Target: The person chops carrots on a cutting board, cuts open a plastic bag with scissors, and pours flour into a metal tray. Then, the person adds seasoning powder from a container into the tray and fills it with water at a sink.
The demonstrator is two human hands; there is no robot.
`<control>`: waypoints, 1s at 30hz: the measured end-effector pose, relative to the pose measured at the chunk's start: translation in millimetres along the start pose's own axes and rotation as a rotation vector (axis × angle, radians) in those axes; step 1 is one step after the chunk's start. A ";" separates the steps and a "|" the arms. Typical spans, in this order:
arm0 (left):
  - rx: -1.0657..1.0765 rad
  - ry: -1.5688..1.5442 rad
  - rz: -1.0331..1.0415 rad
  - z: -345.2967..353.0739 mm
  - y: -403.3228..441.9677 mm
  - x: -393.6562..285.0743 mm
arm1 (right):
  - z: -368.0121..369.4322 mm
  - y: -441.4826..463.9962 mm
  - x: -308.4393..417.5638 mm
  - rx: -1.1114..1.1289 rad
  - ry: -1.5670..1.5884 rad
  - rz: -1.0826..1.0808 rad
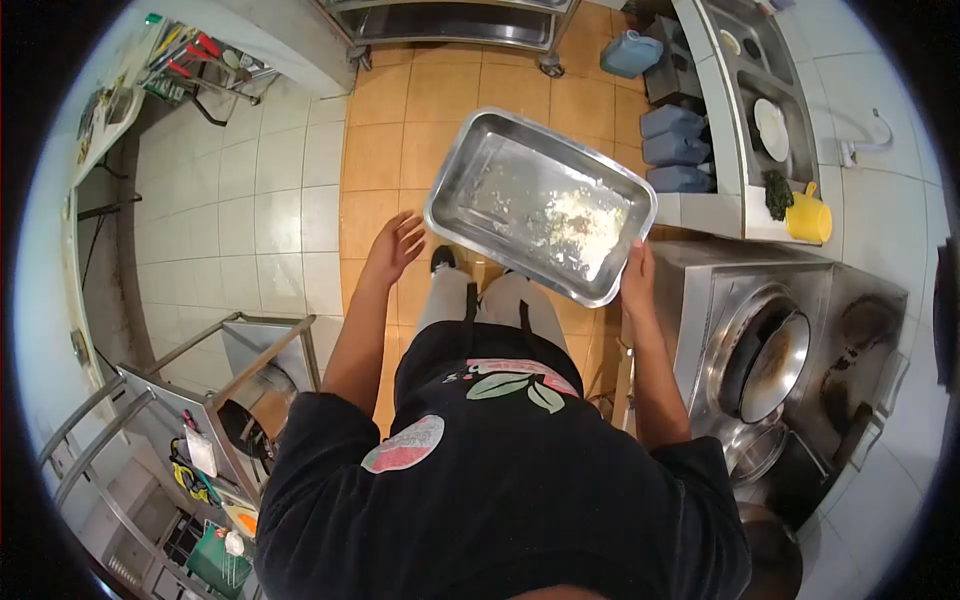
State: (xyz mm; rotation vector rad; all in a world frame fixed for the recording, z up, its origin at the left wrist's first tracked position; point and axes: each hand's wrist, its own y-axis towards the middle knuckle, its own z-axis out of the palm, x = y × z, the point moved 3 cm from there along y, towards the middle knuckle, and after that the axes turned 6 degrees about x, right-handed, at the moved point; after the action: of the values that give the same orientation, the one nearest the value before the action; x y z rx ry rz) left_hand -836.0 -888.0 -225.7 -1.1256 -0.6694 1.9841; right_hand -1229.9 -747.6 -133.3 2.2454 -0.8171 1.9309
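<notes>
A deep rectangular metal tray (pixel 470 215) is held up in front of me, tilted, its right end lower than its left. Pale chopped or crumbled food (pixel 585 228) lies inside, mostly toward the right half, with scattered bits elsewhere. My right hand (pixel 637 275) grips the tray's lower right corner, the thumb near the rim and the other fingers partly hidden beneath. Off the tray's left end, my left hand (pixel 398 245) holds nothing; its fingers are spread, apart from the rim.
To the right stands a stove with a wok (pixel 775 365). Beyond it are a sink counter (pixel 715 215) with a yellow jug (pixel 808 217) and blue jerrycans (pixel 675 150) underneath. A wheeled metal rack (pixel 455 42) is ahead. A metal-framed cart (pixel 265 370) stands at left on the tiled floor.
</notes>
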 end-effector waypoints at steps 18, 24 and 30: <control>-0.119 -0.157 0.269 -233.5 -233.0 36.3 | 221.3 -151.4 32.9 0.286 0.109 -0.050; -0.115 -0.287 0.489 -228.5 -336.2 64.0 | 257.7 -195.8 37.2 0.556 0.008 -0.075; -0.263 -0.191 0.612 -280.1 -407.2 94.4 | 305.4 -278.2 42.9 0.727 -0.116 -0.132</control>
State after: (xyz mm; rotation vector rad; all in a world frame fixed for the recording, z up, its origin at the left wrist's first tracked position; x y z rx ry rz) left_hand -480.8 -551.9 -107.0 -1.4332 -0.7630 2.6015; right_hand -832.2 -641.7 -78.0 2.6984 0.0755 2.3019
